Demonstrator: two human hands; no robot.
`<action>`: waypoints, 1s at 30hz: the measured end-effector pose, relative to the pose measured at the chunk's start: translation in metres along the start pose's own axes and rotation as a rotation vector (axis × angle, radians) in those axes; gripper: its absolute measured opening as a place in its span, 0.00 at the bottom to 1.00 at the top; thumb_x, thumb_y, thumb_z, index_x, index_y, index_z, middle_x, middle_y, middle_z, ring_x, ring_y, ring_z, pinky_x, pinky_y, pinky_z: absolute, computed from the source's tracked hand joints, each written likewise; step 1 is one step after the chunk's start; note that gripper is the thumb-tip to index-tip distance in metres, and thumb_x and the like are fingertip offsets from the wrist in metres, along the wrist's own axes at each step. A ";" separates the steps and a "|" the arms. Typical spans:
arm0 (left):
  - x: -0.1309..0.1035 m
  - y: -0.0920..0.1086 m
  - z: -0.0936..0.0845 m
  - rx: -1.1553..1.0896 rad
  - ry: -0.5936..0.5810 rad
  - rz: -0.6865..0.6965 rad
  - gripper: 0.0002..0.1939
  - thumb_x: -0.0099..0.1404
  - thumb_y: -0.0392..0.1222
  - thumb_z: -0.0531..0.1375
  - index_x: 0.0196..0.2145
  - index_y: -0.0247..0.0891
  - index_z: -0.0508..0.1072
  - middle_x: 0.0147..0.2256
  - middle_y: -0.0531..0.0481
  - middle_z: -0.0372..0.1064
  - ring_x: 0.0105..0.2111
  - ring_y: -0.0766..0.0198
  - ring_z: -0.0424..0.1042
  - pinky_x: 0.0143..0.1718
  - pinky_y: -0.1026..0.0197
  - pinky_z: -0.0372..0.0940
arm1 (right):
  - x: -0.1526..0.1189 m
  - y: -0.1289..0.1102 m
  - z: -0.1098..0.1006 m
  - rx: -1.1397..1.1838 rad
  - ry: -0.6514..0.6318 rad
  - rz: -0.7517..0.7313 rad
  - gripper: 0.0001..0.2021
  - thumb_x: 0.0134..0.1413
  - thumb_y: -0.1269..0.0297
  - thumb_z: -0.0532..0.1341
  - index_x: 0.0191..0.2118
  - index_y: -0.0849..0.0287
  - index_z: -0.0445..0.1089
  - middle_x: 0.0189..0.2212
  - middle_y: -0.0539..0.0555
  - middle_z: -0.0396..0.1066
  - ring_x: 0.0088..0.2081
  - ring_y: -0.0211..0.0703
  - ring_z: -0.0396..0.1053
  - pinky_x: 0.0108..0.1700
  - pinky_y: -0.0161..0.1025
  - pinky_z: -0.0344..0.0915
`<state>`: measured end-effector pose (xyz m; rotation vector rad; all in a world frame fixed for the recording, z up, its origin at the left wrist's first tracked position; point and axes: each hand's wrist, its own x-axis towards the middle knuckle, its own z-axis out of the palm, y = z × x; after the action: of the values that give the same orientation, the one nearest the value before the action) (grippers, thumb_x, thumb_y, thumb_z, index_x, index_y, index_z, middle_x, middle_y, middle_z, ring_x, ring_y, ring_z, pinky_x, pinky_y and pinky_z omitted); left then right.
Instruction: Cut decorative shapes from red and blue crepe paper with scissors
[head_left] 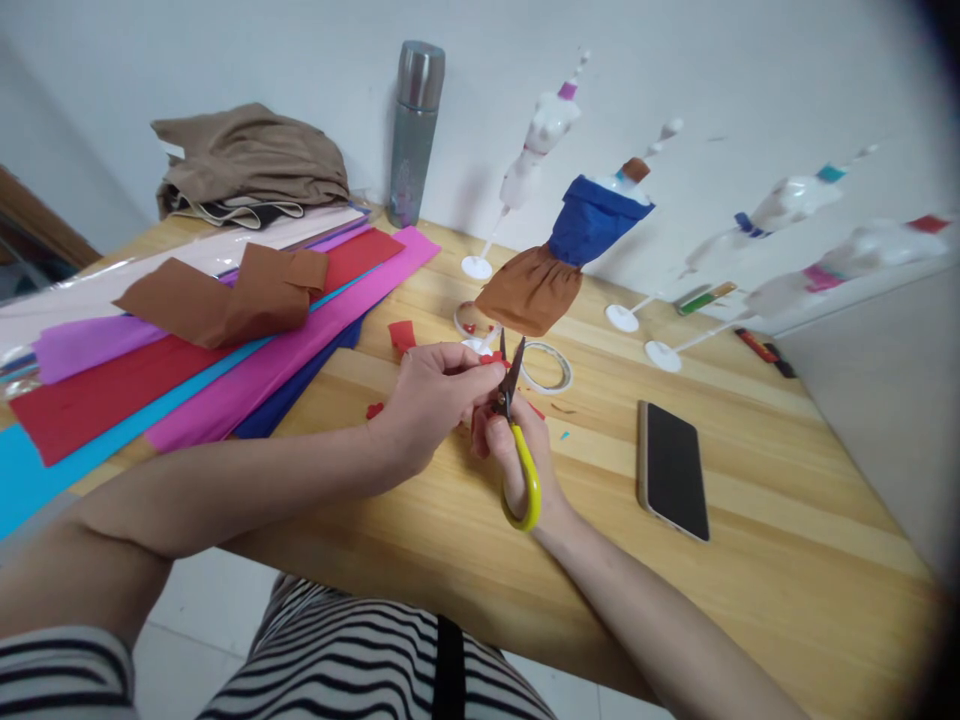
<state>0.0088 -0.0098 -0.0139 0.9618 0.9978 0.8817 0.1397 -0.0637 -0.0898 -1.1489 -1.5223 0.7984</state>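
Between thumb and finger, my left hand (442, 385) pinches a small red paper piece (493, 358). My right hand (529, 440) is wrapped around yellow-handled scissors (523, 475), whose dark blades are parted and point away from me, right beside the red piece. More red scraps (402, 335) lie to the left of my hands. Just beyond the blades stands a small white mannequin dressed in a blue top (600, 220) and a gathered brown skirt (532, 290). A roll of tape (547, 368) lies flat near the scissors' tips.
Folded coloured paper strips (300, 360) with a brown piece (247, 295) spread across the left. Behind them are brown cloth (255, 155) and a metal bottle (416, 135). Several white mannequins (551, 120) line the wall. A phone (673, 470) lies at right.
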 end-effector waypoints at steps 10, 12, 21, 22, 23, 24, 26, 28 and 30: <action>0.003 -0.004 -0.004 -0.078 -0.041 0.038 0.25 0.65 0.28 0.62 0.13 0.36 0.61 0.11 0.57 0.57 0.14 0.76 0.54 0.20 0.67 0.50 | 0.000 -0.001 -0.002 0.011 -0.028 0.028 0.26 0.67 0.34 0.55 0.42 0.54 0.69 0.25 0.48 0.64 0.29 0.46 0.66 0.37 0.45 0.66; 0.003 -0.004 -0.004 -0.074 -0.035 0.042 0.25 0.65 0.29 0.62 0.13 0.36 0.62 0.12 0.57 0.57 0.14 0.76 0.54 0.20 0.67 0.51 | 0.000 -0.001 -0.002 0.018 -0.030 0.031 0.25 0.67 0.34 0.55 0.42 0.54 0.70 0.26 0.48 0.65 0.27 0.44 0.64 0.36 0.45 0.66; 0.003 -0.004 -0.001 -0.062 -0.023 0.027 0.23 0.64 0.28 0.62 0.13 0.36 0.63 0.13 0.57 0.58 0.14 0.76 0.54 0.19 0.67 0.48 | 0.003 -0.007 0.000 0.009 -0.026 -0.016 0.23 0.69 0.38 0.55 0.39 0.54 0.71 0.24 0.47 0.64 0.24 0.42 0.58 0.36 0.45 0.66; 0.002 -0.004 -0.001 -0.064 -0.022 0.032 0.23 0.64 0.28 0.62 0.13 0.36 0.63 0.13 0.57 0.59 0.14 0.76 0.54 0.20 0.67 0.49 | 0.003 -0.007 0.000 0.002 -0.023 -0.014 0.22 0.70 0.40 0.55 0.39 0.54 0.71 0.23 0.47 0.63 0.24 0.42 0.59 0.36 0.45 0.66; 0.002 -0.004 -0.001 -0.064 -0.020 0.038 0.23 0.64 0.28 0.62 0.13 0.36 0.63 0.13 0.57 0.59 0.15 0.76 0.54 0.20 0.67 0.49 | 0.002 -0.006 0.000 -0.005 -0.021 -0.008 0.21 0.70 0.41 0.55 0.39 0.54 0.71 0.23 0.47 0.63 0.25 0.43 0.60 0.37 0.45 0.66; 0.002 -0.004 -0.001 -0.063 -0.018 0.041 0.23 0.64 0.28 0.62 0.13 0.36 0.64 0.13 0.57 0.59 0.15 0.75 0.54 0.20 0.67 0.49 | 0.002 -0.005 -0.001 -0.013 -0.018 0.001 0.20 0.70 0.43 0.56 0.40 0.55 0.72 0.23 0.47 0.63 0.25 0.43 0.61 0.37 0.44 0.66; 0.001 -0.004 -0.001 -0.057 -0.006 0.036 0.24 0.63 0.27 0.62 0.13 0.36 0.63 0.12 0.57 0.58 0.15 0.75 0.54 0.20 0.67 0.49 | 0.000 -0.003 -0.001 -0.032 -0.007 0.025 0.17 0.69 0.46 0.57 0.43 0.55 0.72 0.24 0.47 0.64 0.28 0.44 0.65 0.37 0.43 0.65; 0.001 -0.004 -0.001 -0.055 0.000 0.028 0.24 0.64 0.27 0.62 0.12 0.37 0.63 0.12 0.58 0.58 0.15 0.75 0.54 0.19 0.67 0.49 | 0.000 -0.002 -0.001 -0.056 0.010 0.046 0.15 0.67 0.48 0.58 0.42 0.56 0.71 0.25 0.48 0.65 0.29 0.45 0.66 0.36 0.42 0.65; 0.002 -0.005 -0.001 -0.048 0.003 0.031 0.24 0.64 0.28 0.62 0.13 0.37 0.63 0.13 0.58 0.58 0.15 0.75 0.54 0.20 0.67 0.49 | 0.000 -0.002 0.000 -0.076 0.026 0.057 0.14 0.66 0.49 0.58 0.40 0.55 0.70 0.26 0.49 0.66 0.29 0.44 0.66 0.35 0.42 0.65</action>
<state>0.0095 -0.0095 -0.0194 0.9380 0.9623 0.9289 0.1393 -0.0641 -0.0877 -1.2589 -1.5150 0.7663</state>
